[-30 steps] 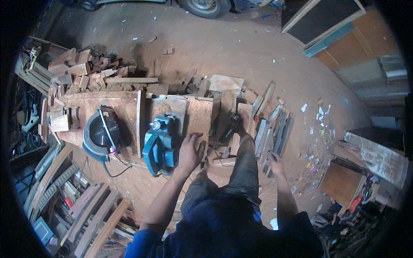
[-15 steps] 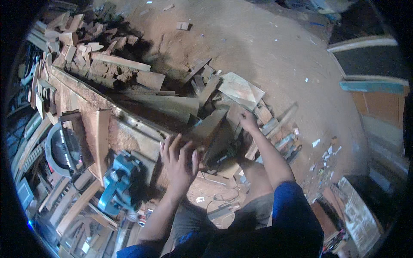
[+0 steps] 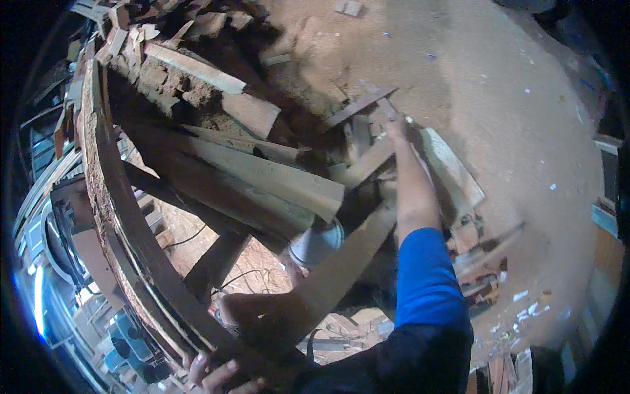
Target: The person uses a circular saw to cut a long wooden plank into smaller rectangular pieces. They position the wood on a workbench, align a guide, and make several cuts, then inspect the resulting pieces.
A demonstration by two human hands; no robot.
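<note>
My right hand point(image 3: 396, 128) reaches far down to a heap of wood offcuts on the sawdust floor. Its fingers are at the end of a thin wood strip point(image 3: 359, 105); whether they close on it is too small to tell. My left hand point(image 3: 211, 374) lies at the lower edge with fingers spread, resting against the curved edge of the workbench point(image 3: 125, 217) and holding nothing. A long plank point(image 3: 341, 262) leans diagonally between my two arms. My blue sleeve point(image 3: 428, 282) covers the right upper arm.
Several long boards point(image 3: 262, 174) lie stacked under the bench edge, beside a grey round can point(image 3: 315, 240). Broken blocks and offcuts point(image 3: 197, 65) pile up at the top left. A blue power tool point(image 3: 131, 335) and a circular saw point(image 3: 59, 230) sit on the bench. A cable point(image 3: 197, 236) trails below.
I have leaned further over the bench. My right arm has stretched out toward the offcuts on the floor. The left hand has stayed at the bench and now sits at the frame's lower edge.
</note>
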